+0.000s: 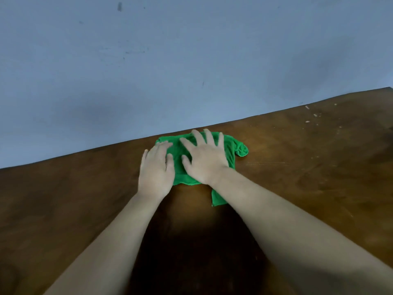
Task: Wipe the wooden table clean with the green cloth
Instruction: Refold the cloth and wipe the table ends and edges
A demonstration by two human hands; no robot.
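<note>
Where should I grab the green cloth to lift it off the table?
Probably the loose corner of the green cloth trailing toward you beside the right hand. It lies free of both flat palms, so pinch it from the near side; the left hand pins the rest.

Wooden table [297,177], brown and worn, its far edge against the wall. Under my flat hands the green cloth [230,150] lies crumpled near that edge; pale specks [312,116] dot the far right.

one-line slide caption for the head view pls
Both hands, left and right, press a green cloth flat on the wooden table near the wall.
</note>
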